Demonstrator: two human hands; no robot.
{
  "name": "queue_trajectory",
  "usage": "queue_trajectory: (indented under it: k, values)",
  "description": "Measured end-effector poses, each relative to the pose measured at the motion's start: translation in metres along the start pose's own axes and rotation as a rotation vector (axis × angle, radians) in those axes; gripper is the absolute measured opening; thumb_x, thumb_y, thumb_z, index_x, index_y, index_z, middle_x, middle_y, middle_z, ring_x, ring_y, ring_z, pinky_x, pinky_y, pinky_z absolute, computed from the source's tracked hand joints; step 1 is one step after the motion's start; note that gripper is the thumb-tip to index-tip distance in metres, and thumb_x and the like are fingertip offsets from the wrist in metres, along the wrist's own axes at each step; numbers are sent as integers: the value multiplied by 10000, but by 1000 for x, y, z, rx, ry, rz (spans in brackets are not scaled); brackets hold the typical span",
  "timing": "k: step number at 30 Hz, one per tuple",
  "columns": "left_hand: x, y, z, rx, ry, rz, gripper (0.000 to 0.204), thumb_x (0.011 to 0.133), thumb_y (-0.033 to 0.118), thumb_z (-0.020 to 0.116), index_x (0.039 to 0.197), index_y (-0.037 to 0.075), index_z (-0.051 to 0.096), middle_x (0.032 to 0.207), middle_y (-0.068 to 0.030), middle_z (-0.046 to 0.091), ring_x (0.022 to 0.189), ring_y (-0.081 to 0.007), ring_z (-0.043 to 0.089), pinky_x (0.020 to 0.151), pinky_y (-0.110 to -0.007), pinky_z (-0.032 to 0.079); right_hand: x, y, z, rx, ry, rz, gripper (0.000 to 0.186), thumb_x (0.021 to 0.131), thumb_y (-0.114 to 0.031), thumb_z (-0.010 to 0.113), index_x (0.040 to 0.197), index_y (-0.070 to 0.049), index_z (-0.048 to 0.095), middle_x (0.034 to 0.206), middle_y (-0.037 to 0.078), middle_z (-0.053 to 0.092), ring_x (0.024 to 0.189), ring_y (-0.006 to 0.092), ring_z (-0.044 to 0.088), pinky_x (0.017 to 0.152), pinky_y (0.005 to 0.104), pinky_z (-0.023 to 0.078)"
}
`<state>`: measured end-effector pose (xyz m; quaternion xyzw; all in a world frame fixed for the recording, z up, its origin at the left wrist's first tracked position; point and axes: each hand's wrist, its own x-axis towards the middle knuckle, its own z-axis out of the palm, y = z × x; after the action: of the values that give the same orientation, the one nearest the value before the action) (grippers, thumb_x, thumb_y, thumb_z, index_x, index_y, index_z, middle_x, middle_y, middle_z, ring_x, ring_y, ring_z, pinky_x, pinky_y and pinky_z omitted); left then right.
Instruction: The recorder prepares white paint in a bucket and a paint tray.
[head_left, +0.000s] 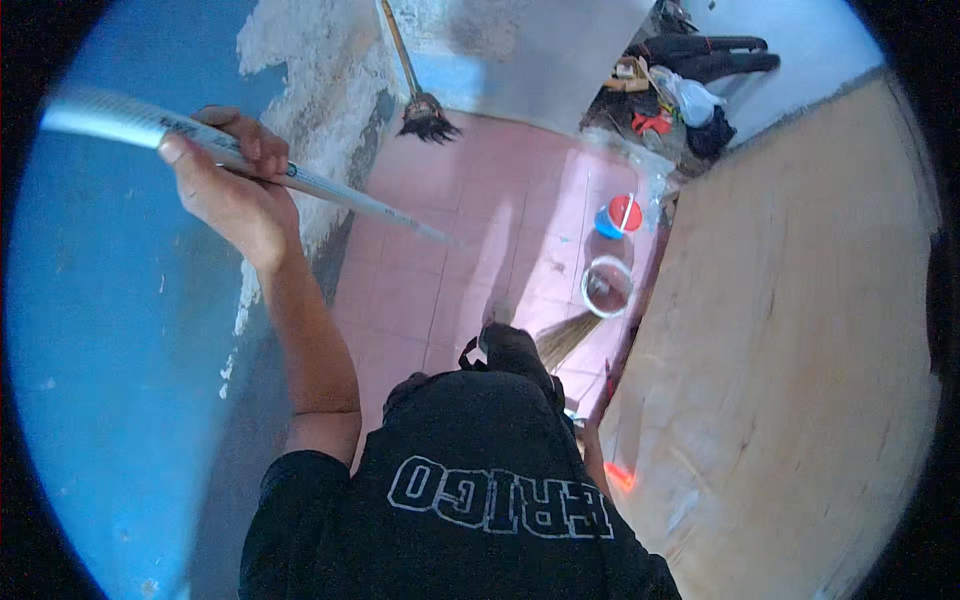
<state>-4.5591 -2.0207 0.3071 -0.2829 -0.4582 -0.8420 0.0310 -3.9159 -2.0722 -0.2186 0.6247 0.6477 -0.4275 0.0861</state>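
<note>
My left hand is raised beside the blue wall, its fingers wrapped round a long, thin white pipe with small print along it. One end of the pipe reaches up to the left over the wall. Its other end slants down to the right, over the pink floor, and blurs out there. Low on the right, my right hand shows only in part past my dark shirt. A small pale bit of something lies by it, too little to name, and its fingers are hidden.
Peeling plaster marks the blue wall. A dark-bristled broom leans at the far wall. On the pink tiles stand a white bucket, a straw broom and a red-and-blue container. Clutter fills the far corner; a wooden panel borders the right.
</note>
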Motion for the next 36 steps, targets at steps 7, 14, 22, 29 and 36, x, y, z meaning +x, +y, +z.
queue_trajectory:
  k: [7,14,22,29,36]
  values:
    - [22,-58,50,309,-21,-186,464,1001,484,456,938,34,551,650,-10,481,491,-87,404,435,-236,300,181,-237,-156,-213,145,-705,307,891,-262,647,1138,-80,643,847,112,680,773,168,650,720,358,529]
    - [-25,-96,15,700,-82,-244,389,1011,401,480,906,41,586,613,12,479,546,-87,420,466,-277,325,123,-570,-179,90,-518,-914,506,858,-309,737,1291,-131,547,1083,132,640,890,232,659,772,355,547]
    - [-51,-75,-31,844,6,-260,478,975,473,522,810,29,461,516,-91,389,493,-133,401,455,-356,362,38,-632,-44,-136,-1093,-991,663,876,-409,689,1367,-33,450,1103,180,618,897,246,635,825,373,524]
    - [-51,-49,-86,911,223,-167,460,985,462,514,806,40,485,595,-46,474,569,-116,448,489,-334,390,43,-605,-12,-277,-1192,-1058,578,908,-455,610,1315,-58,506,1085,181,662,943,287,639,865,415,490]
    - [-40,-22,-116,775,362,-59,438,997,462,497,828,58,522,635,41,411,597,-45,375,489,-255,308,85,-586,-32,-387,-1021,-903,428,931,-325,594,1265,-60,559,1038,166,681,780,236,693,748,373,527]
